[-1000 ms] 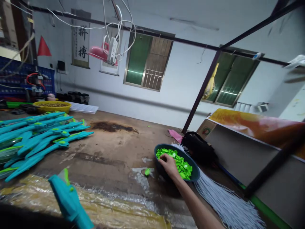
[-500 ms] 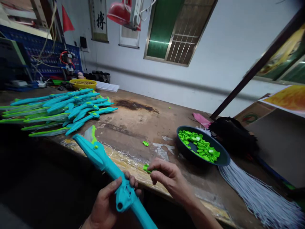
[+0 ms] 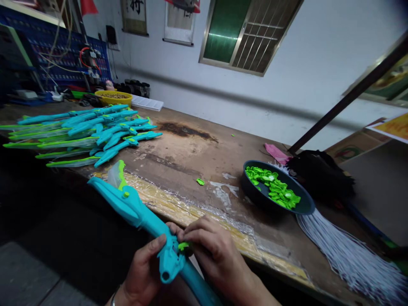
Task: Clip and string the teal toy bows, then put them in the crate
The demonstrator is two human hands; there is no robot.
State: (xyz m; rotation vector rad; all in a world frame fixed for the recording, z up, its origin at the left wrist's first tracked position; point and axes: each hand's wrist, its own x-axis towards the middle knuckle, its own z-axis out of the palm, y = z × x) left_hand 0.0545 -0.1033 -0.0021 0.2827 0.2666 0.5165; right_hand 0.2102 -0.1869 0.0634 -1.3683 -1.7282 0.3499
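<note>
My left hand (image 3: 145, 265) is wrapped round a long turquoise plastic toy weapon (image 3: 126, 204), which slants from upper left to lower right in front of the bench edge. A clear blade part with a green edge (image 3: 117, 174) sticks up near its far end. Between the fingertips of my right hand (image 3: 216, 250) is a small green plastic piece (image 3: 182, 246), held against an opening in the toy's body beside my left fingers. My right fingers partly hide this piece.
On the wooden bench (image 3: 178, 157) a dark bowl (image 3: 277, 208) of green pieces stands at right, with white cords (image 3: 347, 250) beside it. One loose green piece (image 3: 200, 182) lies mid-bench. Similar turquoise toys (image 3: 105, 123) are piled at left, before a yellow basin (image 3: 114, 98).
My right hand has moved left and down from above the bench edge, bringing the green piece to the toy. My left hand still holds the toy. The view has shifted slightly.
</note>
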